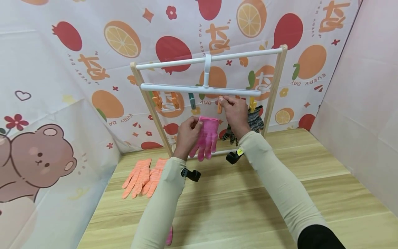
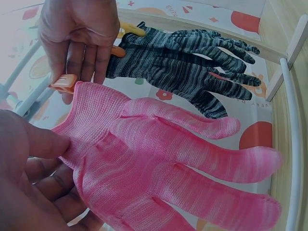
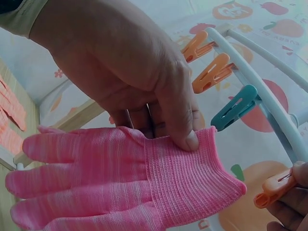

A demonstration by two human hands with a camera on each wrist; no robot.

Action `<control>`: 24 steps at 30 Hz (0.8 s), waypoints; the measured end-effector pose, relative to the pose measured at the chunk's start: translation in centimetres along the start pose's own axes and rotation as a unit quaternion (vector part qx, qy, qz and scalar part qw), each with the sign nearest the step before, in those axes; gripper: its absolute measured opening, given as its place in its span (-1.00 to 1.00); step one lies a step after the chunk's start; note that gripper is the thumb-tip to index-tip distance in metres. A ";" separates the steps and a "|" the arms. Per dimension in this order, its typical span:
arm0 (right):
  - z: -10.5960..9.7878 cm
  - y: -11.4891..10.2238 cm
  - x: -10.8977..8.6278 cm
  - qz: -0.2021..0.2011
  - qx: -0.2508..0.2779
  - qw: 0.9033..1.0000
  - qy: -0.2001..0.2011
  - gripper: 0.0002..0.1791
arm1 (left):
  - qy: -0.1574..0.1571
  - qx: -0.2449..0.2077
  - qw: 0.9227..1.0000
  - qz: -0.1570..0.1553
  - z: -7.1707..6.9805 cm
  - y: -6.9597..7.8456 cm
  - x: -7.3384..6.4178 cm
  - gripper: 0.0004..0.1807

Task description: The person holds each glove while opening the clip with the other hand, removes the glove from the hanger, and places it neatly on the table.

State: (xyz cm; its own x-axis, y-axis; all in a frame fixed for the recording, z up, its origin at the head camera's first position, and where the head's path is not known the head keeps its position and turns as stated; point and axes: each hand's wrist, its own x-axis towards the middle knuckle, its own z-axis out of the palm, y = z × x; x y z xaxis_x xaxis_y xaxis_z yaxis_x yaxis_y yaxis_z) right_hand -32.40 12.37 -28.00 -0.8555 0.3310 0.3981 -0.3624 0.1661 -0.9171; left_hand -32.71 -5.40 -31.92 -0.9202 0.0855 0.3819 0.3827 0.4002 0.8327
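My left hand [image 1: 188,135] pinches the cuff of a pink knit glove [image 1: 209,136] between thumb and fingers, and the glove's fingers hang down. In the right wrist view the pink cuff [image 3: 192,178] is near an orange clothespin [image 3: 276,186]. My right hand [image 1: 235,114] pinches that clothespin, under the bar of a white hanger [image 1: 174,88]. A black-and-grey striped glove [image 2: 178,57] hangs to the right, clipped by a yellow clothespin [image 1: 253,104]. In the left wrist view the orange clothespin's tip [image 2: 66,83] lies right beside the pink cuff's edge.
The hanger hooks over the top rail of a wooden-sided rack [image 1: 276,86]. A teal clothespin [image 1: 192,101] and two orange clothespins hang on its left. Orange gloves [image 1: 140,176] lie on the wooden table [image 1: 236,207]. Another pink piece [image 1: 169,237] shows partly behind my left sleeve.
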 end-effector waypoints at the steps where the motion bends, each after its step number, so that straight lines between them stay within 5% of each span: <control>1: 0.0 0.0 -0.1 0.000 0.000 1.000 -0.002 -0.71 | 0.000 0.003 1.000 0.000 -0.1 0.0 -0.1 -0.82; 24: 0.1 -0.1 0.0 -0.003 0.017 1.000 0.005 -0.68 | 0.014 0.030 0.999 -0.012 -2.2 -1.3 -0.9 -0.79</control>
State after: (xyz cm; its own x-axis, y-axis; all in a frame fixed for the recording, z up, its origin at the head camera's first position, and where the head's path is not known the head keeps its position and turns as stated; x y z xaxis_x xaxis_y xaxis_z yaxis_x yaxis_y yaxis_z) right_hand -32.39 12.30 -27.94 -0.8494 0.3401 0.4036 -0.3799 0.1369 -0.9148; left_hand -32.19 -7.97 -32.51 -0.9257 0.0500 0.3748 0.3552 0.4550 0.8166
